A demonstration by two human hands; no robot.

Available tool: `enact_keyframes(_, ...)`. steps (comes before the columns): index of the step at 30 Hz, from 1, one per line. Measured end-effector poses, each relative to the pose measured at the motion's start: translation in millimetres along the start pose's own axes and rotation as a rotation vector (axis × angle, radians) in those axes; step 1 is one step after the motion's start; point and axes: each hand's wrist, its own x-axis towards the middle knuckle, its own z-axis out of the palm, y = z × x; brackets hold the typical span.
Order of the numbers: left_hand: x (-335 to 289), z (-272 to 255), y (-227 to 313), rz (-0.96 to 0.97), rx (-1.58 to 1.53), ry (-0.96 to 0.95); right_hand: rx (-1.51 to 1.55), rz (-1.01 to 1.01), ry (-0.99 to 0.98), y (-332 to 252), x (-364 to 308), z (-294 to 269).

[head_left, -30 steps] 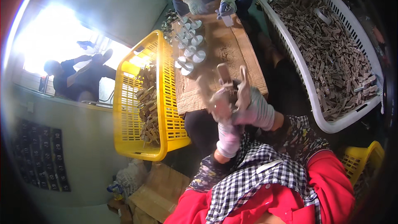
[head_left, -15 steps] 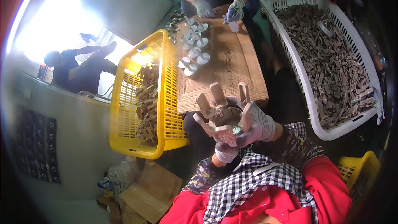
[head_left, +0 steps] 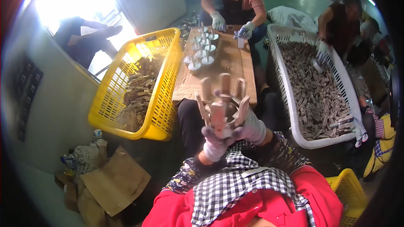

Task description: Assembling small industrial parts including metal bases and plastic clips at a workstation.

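Note:
A crown-like beige piece (head_left: pixel 219 117), with several flat prongs standing up around a ring, is held in front of my body. My left hand (head_left: pixel 213 146), in a pale glove, grips its lower near side with the thumb on the base of a prong. Around its right side is my right hand (head_left: pixel 253 128), also gloved, with its thumb pressed to the near side. Some of my fingers are hidden behind the piece. Beyond it lies a brown cardboard-topped surface (head_left: pixel 233 69), bearing several round silvery discs with upright stems (head_left: pixel 207 60).
To the left stands a yellow basket (head_left: pixel 166 96) of beige slats; on the right, a white basket (head_left: pixel 287 88) holds many small brownish pieces. A person (head_left: pixel 233 0) with gloved hands sits across. Another person's gloved hand (head_left: pixel 323 52) reaches into the white basket. Cardboard (head_left: pixel 115 180) lies lower left.
My view has shifted, showing more of the room ahead and right. The crown-like piece has turned in my hands, with one prong now facing me. Both hands keep hold.

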Motion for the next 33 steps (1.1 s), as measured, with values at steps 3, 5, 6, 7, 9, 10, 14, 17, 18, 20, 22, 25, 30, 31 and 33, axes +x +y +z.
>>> enact_keyframes(3,-2.3,8.3,5.5,-0.106,0.02,-0.044,0.3,0.073,-0.195,9.4,-9.2,-1.4)
enact_keyframes(5,4.0,-13.9,20.2,-0.119,0.08,-0.041,0.715,0.159,-0.035,28.6,-9.1,19.1)
enact_keyframes(6,5.3,-18.3,20.5,-0.055,0.068,-0.01,0.638,0.146,0.006,34.2,-7.9,22.5)
enact_keyframes(7,6.4,-20.8,19.7,-0.159,0.067,-0.034,0.563,0.136,0.05,39.9,-8.5,25.2)
enact_keyframes(9,9.2,1.2,48.7,-0.273,0.458,-0.073,0.493,0.063,0.126,56.5,-5.8,24.2)
enact_keyframes(10,3.4,2.2,44.3,-0.097,0.519,-0.055,0.352,0.045,0.162,51.1,-4.1,26.9)
enact_keyframes(14,12.0,-16.3,20.9,0.021,0.481,-0.063,0.083,0.12,0.277,64.2,-1.7,20.9)
enact_keyframes(17,18.4,-20.5,27.1,0.029,0.335,-0.034,0.147,0.128,0.311,68.5,8.4,29.9)
enact_keyframes(18,17.4,-23.4,23.8,-0.03,0.262,-0.034,0.207,0.119,0.24,60.2,11.2,33.6)
enact_keyframes(20,26.5,-25.5,14.2,0.057,0.318,0.018,0.337,0.203,0.101,59.8,13.4,31.6)
enact_keyframes(22,27.2,-24.2,21.7,0.094,0.346,0.045,0.381,0.254,0.095,62.1,18.8,34.5)
enact_keyframes(25,22.0,-29.7,42.4,-0.169,-0.005,0.003,0.383,0.252,0.048,64.0,30.3,43.8)
enact_keyframes(30,44.5,-82.8,68.5,0.342,0.703,0.293,0.141,0.333,0.008,67.3,59.7,58.4)
enact_keyframes(31,46.0,-79.0,115.9,-0.019,0.368,0.448,0.1,0.295,0.024,70.1,63.7,61.3)
enact_keyframes(33,55.5,-125.7,148.1,-0.009,0.181,0.616,0.173,0.267,-0.027,75.3,58.0,50.9)
